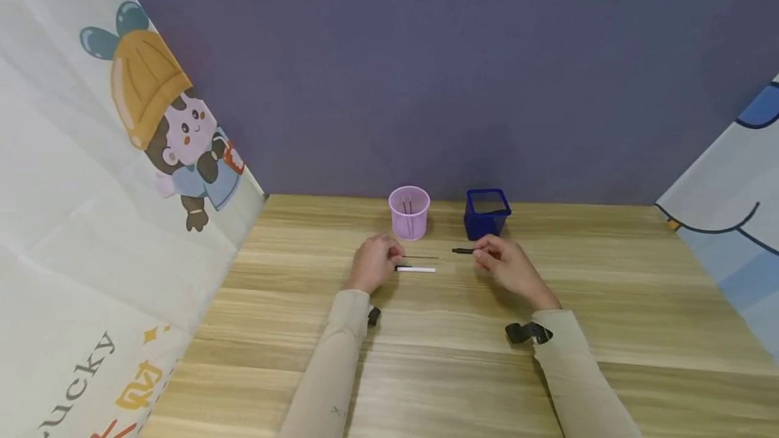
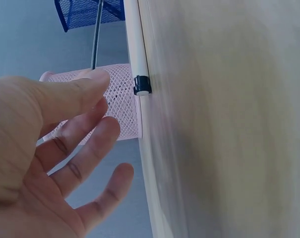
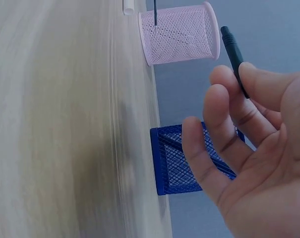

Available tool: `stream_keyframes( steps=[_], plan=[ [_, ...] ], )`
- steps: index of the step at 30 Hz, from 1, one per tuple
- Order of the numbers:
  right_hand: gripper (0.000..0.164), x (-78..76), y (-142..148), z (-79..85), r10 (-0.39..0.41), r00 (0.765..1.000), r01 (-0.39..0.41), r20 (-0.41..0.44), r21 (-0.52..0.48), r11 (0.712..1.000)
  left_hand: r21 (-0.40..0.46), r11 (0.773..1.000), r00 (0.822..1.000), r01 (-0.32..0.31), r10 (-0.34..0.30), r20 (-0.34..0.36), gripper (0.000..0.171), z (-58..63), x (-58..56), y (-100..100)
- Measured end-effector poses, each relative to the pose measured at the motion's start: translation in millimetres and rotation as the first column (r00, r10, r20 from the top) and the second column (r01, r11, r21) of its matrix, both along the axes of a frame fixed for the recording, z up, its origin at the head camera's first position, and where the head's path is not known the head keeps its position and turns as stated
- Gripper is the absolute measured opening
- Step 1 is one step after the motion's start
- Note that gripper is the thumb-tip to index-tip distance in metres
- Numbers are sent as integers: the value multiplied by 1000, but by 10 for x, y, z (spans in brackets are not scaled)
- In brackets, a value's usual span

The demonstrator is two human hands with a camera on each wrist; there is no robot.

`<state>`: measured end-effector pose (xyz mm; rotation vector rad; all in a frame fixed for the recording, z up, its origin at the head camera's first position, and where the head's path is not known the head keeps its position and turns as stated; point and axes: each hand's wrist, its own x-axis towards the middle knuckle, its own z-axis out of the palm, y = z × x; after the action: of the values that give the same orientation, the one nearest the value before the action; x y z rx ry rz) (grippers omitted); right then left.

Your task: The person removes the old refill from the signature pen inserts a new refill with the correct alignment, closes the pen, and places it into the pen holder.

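My left hand (image 1: 372, 263) pinches one end of a thin dark rod (image 2: 96, 39) between thumb and forefinger, its other fingers loosely bent. The rod points right, just above the table. In my right hand (image 1: 510, 268) a short black pen (image 3: 232, 51) is pinched by thumb and fingertips, pointing left. A white marker (image 1: 416, 270) with a black end lies on the table beside the left fingertips. Behind the left hand stands a pink mesh cup (image 1: 409, 227) holding two thin sticks (image 1: 406, 205). The blue mesh holder (image 1: 485, 225) behind the right hand contains a dark pen (image 3: 219, 161).
The wood-grain table (image 1: 438, 370) runs back to a dark grey-blue panel (image 1: 426, 73). A printed white cloth (image 1: 73, 222) hangs at the left, another printed cloth (image 1: 730, 222) at the right. Each wrist wears a black camera strap (image 1: 528, 333).
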<state>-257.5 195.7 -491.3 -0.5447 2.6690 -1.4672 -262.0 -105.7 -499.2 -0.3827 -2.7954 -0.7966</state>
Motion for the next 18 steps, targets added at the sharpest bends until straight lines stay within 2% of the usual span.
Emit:
stream_keyframes(
  steps=[12,18],
  plan=[
    [16,34,-17,-91,-11,999,12,-30,17,1000,-67,998,999,-13,16,39,8,-7,-14,-1],
    [11,49,-21,-84,-6,1000,7,-23,11,1000,-100,995,997,0,7,73,7,7,-43,8]
  ],
)
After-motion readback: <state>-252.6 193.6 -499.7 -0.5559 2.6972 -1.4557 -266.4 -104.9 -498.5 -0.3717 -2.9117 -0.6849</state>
